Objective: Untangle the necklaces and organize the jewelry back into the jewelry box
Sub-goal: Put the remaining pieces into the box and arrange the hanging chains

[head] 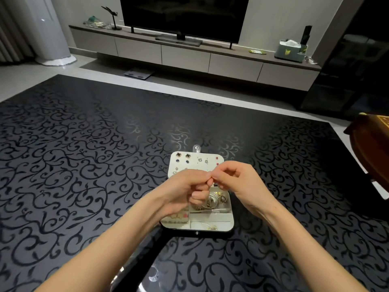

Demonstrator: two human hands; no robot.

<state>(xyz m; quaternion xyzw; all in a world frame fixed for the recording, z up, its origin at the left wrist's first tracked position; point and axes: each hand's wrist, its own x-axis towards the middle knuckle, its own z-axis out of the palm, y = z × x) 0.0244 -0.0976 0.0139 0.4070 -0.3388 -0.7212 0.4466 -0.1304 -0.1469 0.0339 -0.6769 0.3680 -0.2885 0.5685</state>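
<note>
A dark glossy table point(84, 165) with a scroll pattern fills most of the frame. Beyond it, at the top centre, a TV point(185, 15) stands on a long low bench point(185, 53), with a tissue box point(291, 50) on the bench at the upper right.

The jewelry box point(230, 216) lies open on the table at lower centre. Its lid point(210, 157) is folded flat on the far side, and its divided base is nearer the camera. Both forearms reach in from the bottom edge, and the hands meet just above the box, covering the hinge.

The left hand point(185, 190) has its fingers curled, and the right hand point(237, 180) is curled too. Their fingertips point(210, 177) touch in a pinch. Whatever sits between them is too fine to see, so I cannot tell if they grasp a chain or nothing.

Pairs of earrings point(183, 155) are pinned in rows on the lid. A tangle of chains point(216, 199) lies in the base's upper right compartment, right under the hands. Pink and cream pieces point(179, 217) fill the left compartment, and a small gold piece point(210, 226) lies in the nearest right one.
</note>
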